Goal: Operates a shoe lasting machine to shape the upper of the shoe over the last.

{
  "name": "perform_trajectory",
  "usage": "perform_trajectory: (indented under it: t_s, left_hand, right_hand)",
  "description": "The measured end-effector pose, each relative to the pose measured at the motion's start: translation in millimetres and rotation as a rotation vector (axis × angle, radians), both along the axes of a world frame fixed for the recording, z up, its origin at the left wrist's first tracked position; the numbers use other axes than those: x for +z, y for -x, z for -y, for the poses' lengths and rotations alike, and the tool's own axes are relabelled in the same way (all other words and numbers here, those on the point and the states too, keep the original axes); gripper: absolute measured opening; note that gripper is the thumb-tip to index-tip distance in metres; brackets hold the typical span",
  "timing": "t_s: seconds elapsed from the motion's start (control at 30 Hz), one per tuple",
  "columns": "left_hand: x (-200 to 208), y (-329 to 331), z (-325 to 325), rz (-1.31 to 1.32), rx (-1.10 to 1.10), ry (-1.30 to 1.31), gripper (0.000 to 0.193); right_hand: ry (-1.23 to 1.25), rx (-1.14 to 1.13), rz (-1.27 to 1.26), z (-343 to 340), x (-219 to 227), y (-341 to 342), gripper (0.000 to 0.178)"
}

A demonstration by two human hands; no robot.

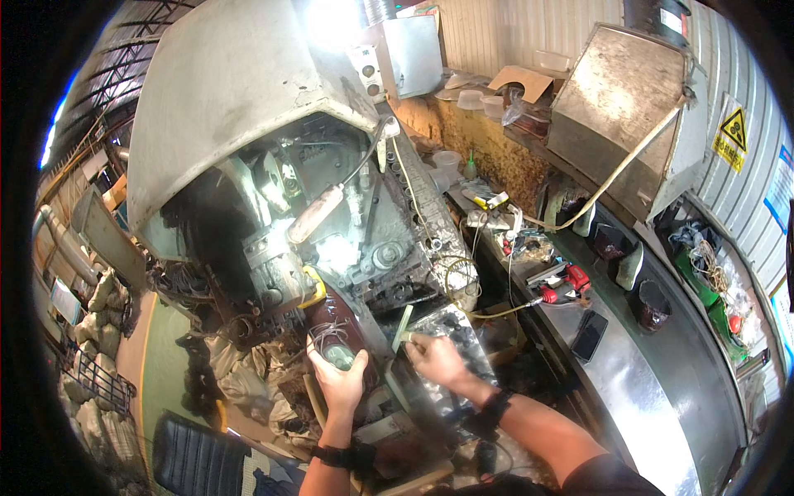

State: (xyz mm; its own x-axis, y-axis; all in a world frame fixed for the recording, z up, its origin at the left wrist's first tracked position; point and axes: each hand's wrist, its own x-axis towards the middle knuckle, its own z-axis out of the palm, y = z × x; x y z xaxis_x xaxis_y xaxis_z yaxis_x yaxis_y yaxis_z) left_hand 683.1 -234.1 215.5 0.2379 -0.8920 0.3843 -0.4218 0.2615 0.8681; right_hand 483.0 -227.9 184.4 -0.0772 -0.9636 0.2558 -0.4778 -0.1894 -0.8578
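Observation:
My left hand grips a maroon lace-up shoe from its near end, thumb and fingers around the opening. Pale laces cross its top, and something greenish fills the opening. The shoe's far end reaches a yellow part of the large grey machine. To the right, my right hand is closed around a thin pale green strip, whose upper end sticks up past the fingers. That hand is over a shiny metal surface, apart from the shoe.
A handled lamp-like tool hangs before the machine. On the right bench lie a black phone and a red tool, with a yellow hose nearby. Beyond, a conveyor carries dark shoe pieces. A black chair stands lower left.

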Motion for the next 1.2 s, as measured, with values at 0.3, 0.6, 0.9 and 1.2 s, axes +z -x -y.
perform_trajectory:
  t_s: [0.3, 0.6, 0.9, 1.2]
  left_hand:
    - [8, 2, -3, 0.000, -0.019, -0.010, 0.092]
    - [0, 0, 1, 0.009, -0.012, 0.019, 0.092]
    - [-10, -7, 3, 0.018, -0.014, 0.030, 0.092]
    - [-15, 2, -1, -0.047, 0.006, 0.004, 0.096]
  right_hand:
    - [0.006, 0.004, 0.026, 0, 4, 0, 0.020]
    - [-0.054, -0.002, 0.038, -1, 8, 2, 0.021]
    - [-0.042, 0.018, 0.052, -1, 9, 0, 0.021]
    - [-0.125, -0.013, 0.119, -12, -13, 7, 0.023]
